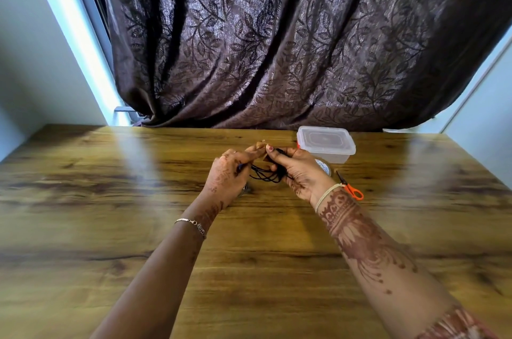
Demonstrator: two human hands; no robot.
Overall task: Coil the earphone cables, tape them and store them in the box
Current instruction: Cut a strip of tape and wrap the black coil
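Above the middle of the desk [138,200], the black earphone cable [267,174] hangs in a loose bundle of loops between your two hands, clear of the wood.

- Your right hand [299,169] has its fingers curled round one side of the bundle and grips it.
- Your left hand [230,175] is curled too. It holds the other side of the cable, and its fingertips pinch a small strip of tape [261,144] just above the loops.
- The right thumb meets that strip. I cannot tell whether the tape already touches the cable.

Judgement: the step in hand is taping the coil.

- The loops look slack and uneven, so gather them into one tight neck under the right fingers before you bring the strip down.
- Lay the middle of the strip on that neck, wrap both ends round, and press the tape onto itself.
- Let no stray loop sit outside the wrap, and hold the sticky face away from your fingertips until it lands.

Near the right wrist:

- The tape roll [324,167] lies partly hidden behind the hand.
- The orange-handled scissors [350,186] lie just beside it.
- The clear plastic box [327,144] stands at the far edge of the desk with its lid on, so it needs opening before storage.

A dark leaf-patterned curtain [277,34] hangs behind the desk.
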